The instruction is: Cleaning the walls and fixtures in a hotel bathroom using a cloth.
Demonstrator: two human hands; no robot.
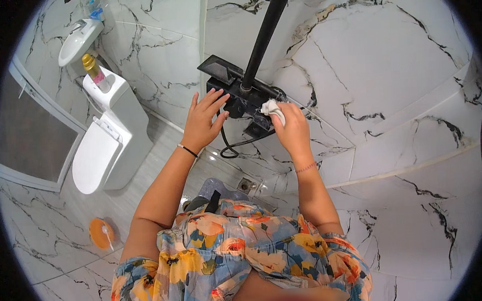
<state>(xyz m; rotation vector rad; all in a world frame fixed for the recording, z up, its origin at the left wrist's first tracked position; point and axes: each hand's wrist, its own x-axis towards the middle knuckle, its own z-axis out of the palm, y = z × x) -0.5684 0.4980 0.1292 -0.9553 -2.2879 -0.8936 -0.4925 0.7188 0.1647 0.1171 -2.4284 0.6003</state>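
Note:
A black wall-mounted shower mixer [235,88] is in front of me, with whitish marks or suds on its surface. From it a black riser pipe [266,40] runs towards the top of the view. My left hand [202,122] has its fingers spread, their tips at the mixer's left part, and holds nothing. A crumpled white cloth [271,109] is gripped in my right hand [295,128] at the mixer's right end. Below the mixer, a black shower hose [230,153] hangs in a loop. What the cloth covers is hidden.
To the left is a white toilet [96,159], with a gold-capped bottle [95,74] on its tank. Behind it hangs a small washbasin [80,42]. An orange basin [101,233] is at lower left. A floor drain [247,185] lies below the mixer.

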